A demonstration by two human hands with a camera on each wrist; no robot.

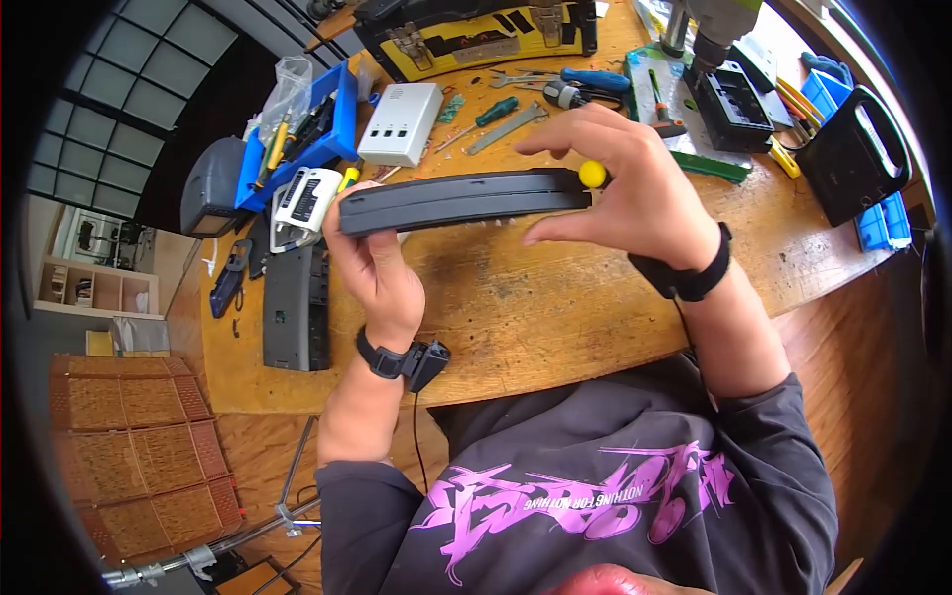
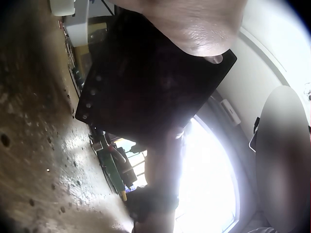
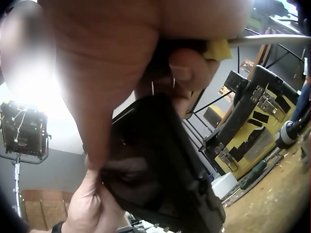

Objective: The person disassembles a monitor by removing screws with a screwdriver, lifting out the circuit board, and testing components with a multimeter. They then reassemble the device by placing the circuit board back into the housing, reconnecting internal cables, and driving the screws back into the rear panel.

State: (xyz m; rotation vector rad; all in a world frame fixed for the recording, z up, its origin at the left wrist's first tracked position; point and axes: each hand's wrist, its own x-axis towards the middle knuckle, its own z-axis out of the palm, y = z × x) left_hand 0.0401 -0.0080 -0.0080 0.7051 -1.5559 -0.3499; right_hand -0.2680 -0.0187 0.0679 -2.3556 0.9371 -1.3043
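Observation:
My left hand point(image 1: 387, 283) grips a flat black casing point(image 1: 456, 201) by its left end and holds it edge-up over the bench. Its broad dark face point(image 2: 146, 82) fills the left wrist view, with small round studs along one edge. My right hand point(image 1: 650, 193) is around the casing's right end, thumb and forefinger spread apart. A yellow-ended screwdriver point(image 1: 592, 175) sits at the web of that hand; in the right wrist view, curled fingers point(image 3: 187, 73) lie against its dark and yellow part, a grey shaft running off to the side.
A second dark casing point(image 1: 293, 312) lies at the left of the wooden bench point(image 1: 535, 307). Behind are a blue bin point(image 1: 342, 114), a white box point(image 1: 402, 124), hand tools and a yellow-black toolbox point(image 1: 476, 45). A drill press point(image 1: 709, 50) and black speaker-like box point(image 1: 858, 154) stand right.

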